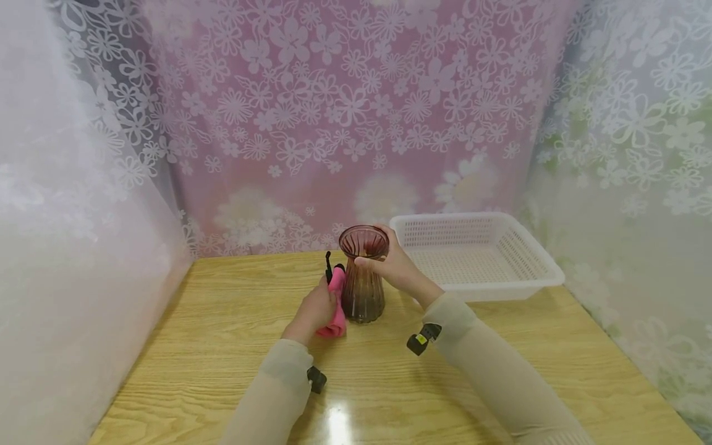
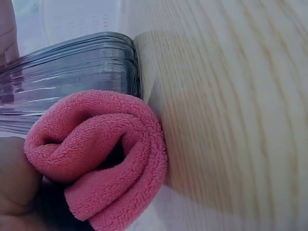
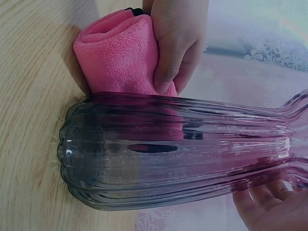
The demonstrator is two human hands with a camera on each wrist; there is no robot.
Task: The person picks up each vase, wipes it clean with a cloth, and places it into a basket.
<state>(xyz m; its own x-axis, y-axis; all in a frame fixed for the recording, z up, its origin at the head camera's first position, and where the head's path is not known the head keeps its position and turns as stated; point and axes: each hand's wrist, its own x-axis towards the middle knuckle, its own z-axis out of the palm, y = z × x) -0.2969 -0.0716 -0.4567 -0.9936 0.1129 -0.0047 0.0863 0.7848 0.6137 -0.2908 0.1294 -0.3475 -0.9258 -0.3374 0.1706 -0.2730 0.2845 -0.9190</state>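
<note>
A ribbed glass vase [image 1: 363,278], tinted purple-brown, stands upright on the wooden table [image 1: 222,321], a little back from the middle and just left of a white basket [image 1: 534,259] that sits at the far right corner. The right hand [image 1: 392,266] grips the vase at its neck just under the flared rim, fingers curled round the far side and thumb across the near side; in the right wrist view the fingertips [image 3: 269,202] show through the glass near the neck. The left hand [image 1: 317,306] holds a folded pink cloth [image 1: 337,303], its fingers curled round the roll and pressing it against the vase's left side. From the left wrist view the cloth [image 2: 101,154] is a thick terry roll, doubled over on itself, touching the ribbed wall of the vase [image 2: 72,72] near its base, with its lower end at the table. In the right wrist view the cloth [image 3: 120,55] lies flat against the vase [image 3: 168,154], and the left hand [image 3: 175,43] wraps it from above, thumb on the near face. Something small and black sticks up just behind the cloth; I cannot tell what it is. Both sleeves are beige, with a small black device on each wrist. Flowered curtains hang on all three sides of the table.
</note>
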